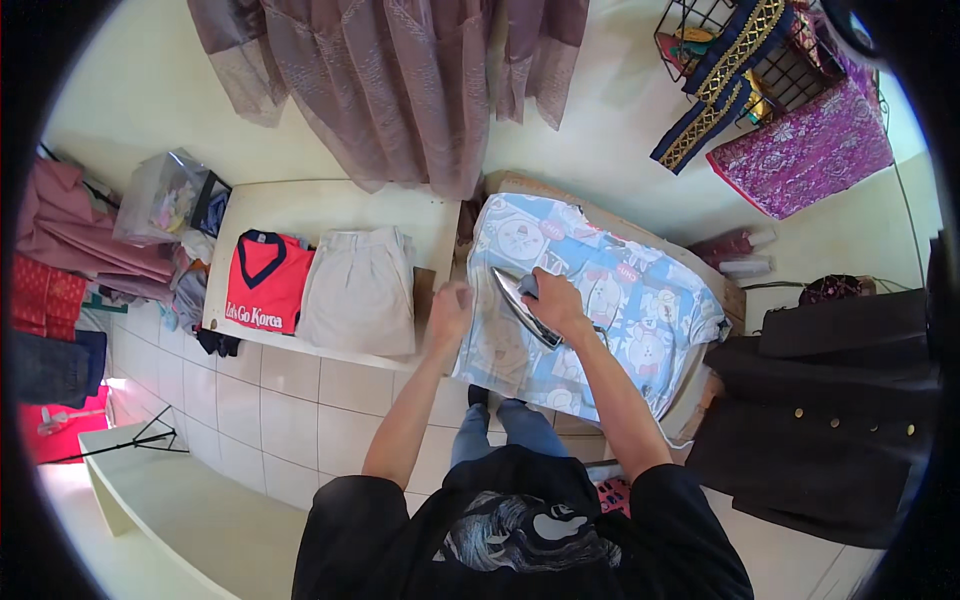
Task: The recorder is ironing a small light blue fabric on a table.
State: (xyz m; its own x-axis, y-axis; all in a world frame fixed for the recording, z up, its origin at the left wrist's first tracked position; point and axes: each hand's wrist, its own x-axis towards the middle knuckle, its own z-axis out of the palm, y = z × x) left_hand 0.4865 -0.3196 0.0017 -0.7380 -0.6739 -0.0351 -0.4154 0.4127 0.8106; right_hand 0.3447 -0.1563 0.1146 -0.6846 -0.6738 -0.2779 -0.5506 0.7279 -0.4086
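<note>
My right hand is closed round the handle of an iron, which has a shiny metal body. The iron rests on a light blue cloth with cartoon animal prints, spread over a padded board. Close to the cloth's left edge is my left hand; its fingers are blurred, and whether they grip anything does not show. A greyish beige patch lies on the cloth below the iron; I cannot make out whether it is a separate fabric.
Left of the board, a white table bears a folded red shirt and folded beige trousers. A mauve dress hangs above. Dark buttoned clothing hangs at right. A white cord trails off the board's near right edge.
</note>
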